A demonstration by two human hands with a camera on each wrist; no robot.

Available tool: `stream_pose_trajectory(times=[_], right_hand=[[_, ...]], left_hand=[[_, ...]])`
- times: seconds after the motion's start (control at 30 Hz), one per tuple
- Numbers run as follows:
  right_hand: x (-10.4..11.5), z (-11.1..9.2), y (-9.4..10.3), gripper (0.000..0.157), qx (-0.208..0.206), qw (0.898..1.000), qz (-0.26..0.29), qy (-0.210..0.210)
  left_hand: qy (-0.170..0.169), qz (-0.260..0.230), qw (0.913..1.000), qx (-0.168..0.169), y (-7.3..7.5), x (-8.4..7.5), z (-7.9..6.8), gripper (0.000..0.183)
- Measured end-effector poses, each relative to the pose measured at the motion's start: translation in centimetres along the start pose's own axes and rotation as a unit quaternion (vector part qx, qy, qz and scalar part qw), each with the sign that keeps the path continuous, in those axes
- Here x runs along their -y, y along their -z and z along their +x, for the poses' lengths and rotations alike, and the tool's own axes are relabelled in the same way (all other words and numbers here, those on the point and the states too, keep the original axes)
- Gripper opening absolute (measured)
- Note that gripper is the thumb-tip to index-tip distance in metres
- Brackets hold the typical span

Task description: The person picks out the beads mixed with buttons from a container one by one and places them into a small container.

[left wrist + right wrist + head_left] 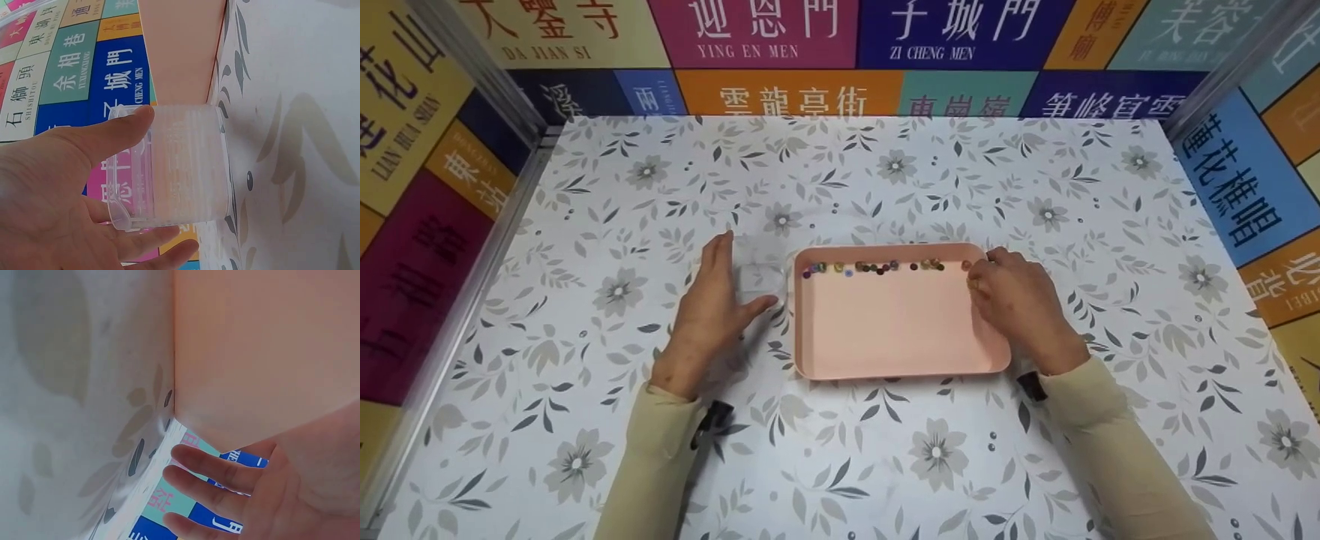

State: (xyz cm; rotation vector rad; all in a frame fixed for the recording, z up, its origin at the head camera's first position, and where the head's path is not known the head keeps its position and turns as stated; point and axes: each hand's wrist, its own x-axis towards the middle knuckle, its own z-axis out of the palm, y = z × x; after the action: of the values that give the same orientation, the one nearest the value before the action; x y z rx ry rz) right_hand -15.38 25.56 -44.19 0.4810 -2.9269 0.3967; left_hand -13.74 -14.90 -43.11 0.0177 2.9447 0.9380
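My left hand (pixel 701 319) holds a clear plastic container (pixel 185 163) beside the tray's left wall, its thumb on the near side and its fingers on the far side. A shallow pink tray (pixel 900 322) lies on the table, with several small coloured beads (pixel 879 268) in a row along its far wall. Over the tray's right wall reaches my right hand (pixel 1020 304). Thumb and index finger are inside, near the far right corner, and a small yellowish bead (pixel 975 283) shows at their tips. Three loosely bent fingers (pixel 216 495) stay outside the wall, as the right wrist view shows.
The table (pixel 810 465) has a white cover with grey flowers and leaves. Colourful panels (pixel 780 37) with large characters stand along its back and both sides. Dark wrist straps (pixel 716 416) sit at the sleeves.
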Motion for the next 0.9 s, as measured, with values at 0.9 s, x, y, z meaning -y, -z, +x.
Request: stream_pose_trajectory(times=[0.9], right_hand=[[0.39,0.39,-0.03,0.011,-0.019,0.999,0.025,-0.02]], left_hand=[[-0.006,0.019,0.9998,-0.007,0.19,0.41,-0.13,0.115]])
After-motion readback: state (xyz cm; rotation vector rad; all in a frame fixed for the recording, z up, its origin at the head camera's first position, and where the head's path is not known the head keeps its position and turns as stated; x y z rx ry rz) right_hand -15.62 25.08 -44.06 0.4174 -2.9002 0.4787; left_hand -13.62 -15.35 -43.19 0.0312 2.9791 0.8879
